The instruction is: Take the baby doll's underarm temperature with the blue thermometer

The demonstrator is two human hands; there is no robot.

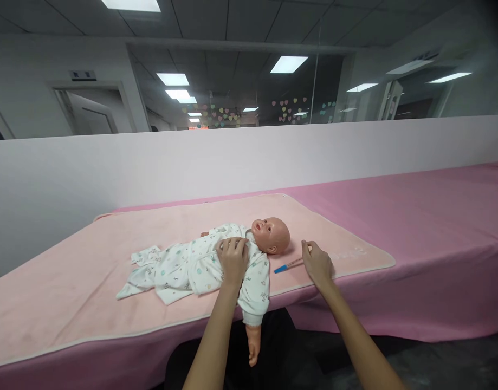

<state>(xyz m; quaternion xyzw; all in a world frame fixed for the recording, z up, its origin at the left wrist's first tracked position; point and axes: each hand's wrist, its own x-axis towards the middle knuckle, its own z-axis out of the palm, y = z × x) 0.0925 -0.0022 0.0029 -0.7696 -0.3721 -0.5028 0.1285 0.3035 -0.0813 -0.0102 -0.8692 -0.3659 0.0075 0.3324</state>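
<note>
Head view, doll (192, 265) lying on its back on a peach blanket (90, 271) over the pink-covered desk (435, 227), left hand (233, 259) resting on its chest, grip unclear, right hand (318, 266) with curled fingers meeting a blue-ended stick (291, 265), hold unclear

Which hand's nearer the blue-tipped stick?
Right: the right hand is at the blue-tipped stick, by its non-blue end. The left hand rests on the doll, farther off.
</note>
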